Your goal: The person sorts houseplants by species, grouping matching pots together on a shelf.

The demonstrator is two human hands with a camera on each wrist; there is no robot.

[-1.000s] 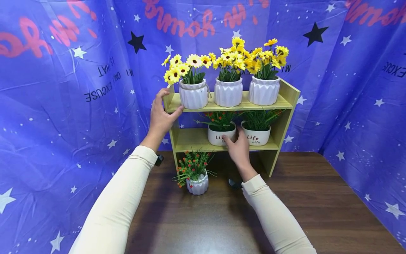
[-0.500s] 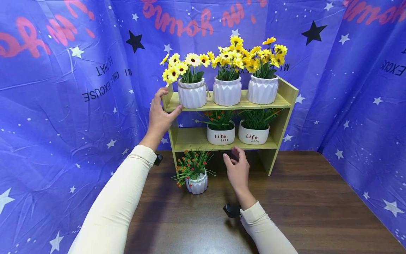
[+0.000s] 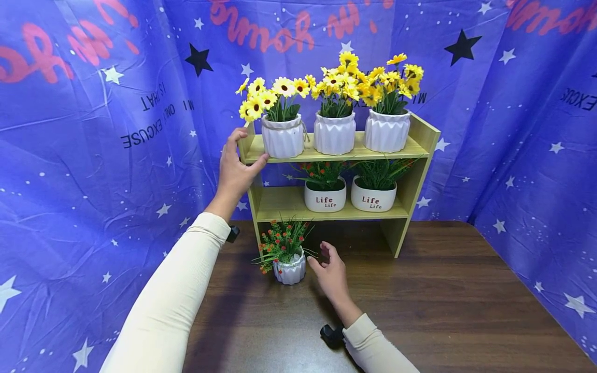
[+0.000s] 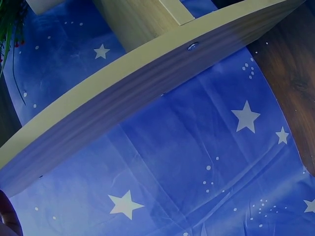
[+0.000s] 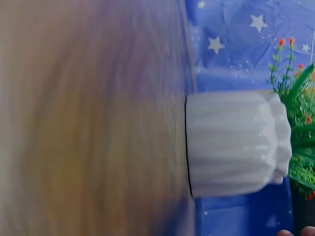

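My left hand (image 3: 236, 168) holds the upper left corner of a two-tier wooden shelf (image 3: 278, 201), fingers bent over the side panel and thumb at the top board's front edge. In the left wrist view the side panel (image 4: 98, 93) crosses the picture. My right hand (image 3: 333, 277), fingers loosely bent and apart, is just right of a ribbed white flowerpot (image 3: 290, 273) with small red flowers and green leaves. That pot stands on the table before the shelf's left leg. The right wrist view shows the white flowerpot (image 5: 231, 142) sideways, with fingertips (image 5: 307, 231) at the lower right corner.
Three white pots of yellow flowers, a left one (image 3: 283, 139), a middle one (image 3: 334, 135) and a right one (image 3: 387, 133), line the top board. Below stand two white "Life" planters, one left (image 3: 325, 199) and one right (image 3: 373, 198). A blue starry curtain (image 3: 140, 207) surrounds the brown table (image 3: 457, 290).
My right hand has let go of the left "Life" planter on the lower board. It has come down and left, beside the ribbed flowerpot. My left hand stays on the shelf corner.
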